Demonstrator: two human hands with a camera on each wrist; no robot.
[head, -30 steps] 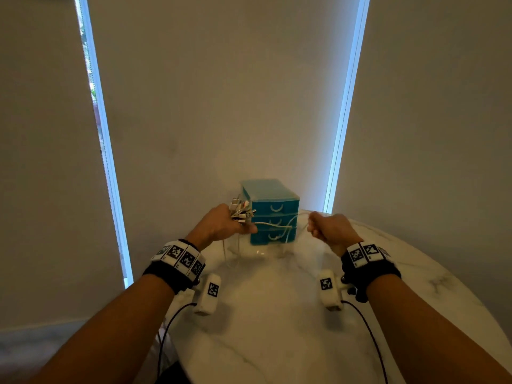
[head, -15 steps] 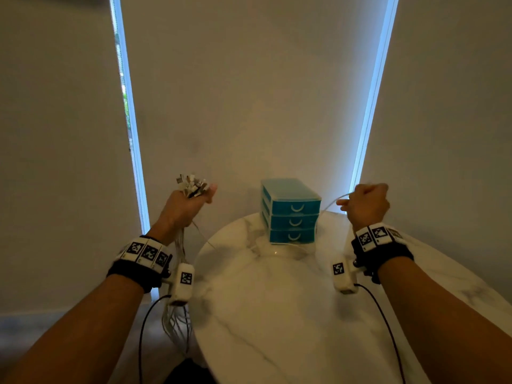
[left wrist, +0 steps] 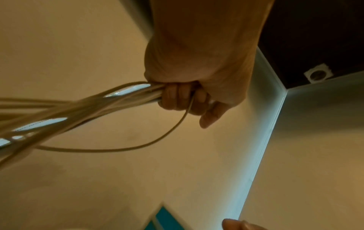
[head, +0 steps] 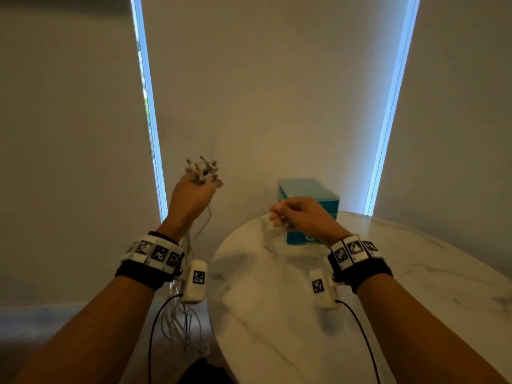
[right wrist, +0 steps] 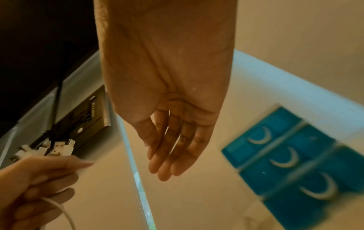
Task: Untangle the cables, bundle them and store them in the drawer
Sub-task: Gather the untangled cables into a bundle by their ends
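A: What do the cables (head: 191, 245) look like?

B: Thin and pale, many of them gathered into one bunch. The left hand (head: 192, 196) is fisted round them off the table's (head: 277, 314) left edge, raised above its level. The white plugs (head: 202, 171) bristle out of the top of the fist, and the long strands hang past the wrist, below the table's edge.

A: And the right hand (head: 302, 217)?

B: It hovers over the far part of the table, in front of the blue drawer unit (head: 307, 189). In the head view it seems loosely curled and blurred. The right wrist view shows the fingers (right wrist: 173, 147) nearly straight and relaxed, with nothing in them.

A: Does any view add more?

B: The left wrist view shows the fingers (left wrist: 183, 98) curled tight on the bunch, with one strand looping free beneath. The right wrist view shows the unit's three drawer fronts, each with a crescent handle; they look closed, though blurred.

A: How much room is there?

B: The unit stands at the table's far edge, near the wall (head: 263, 92). The marble in front of it, towards the near edge, is bare. The two hands are apart, with open air between them.
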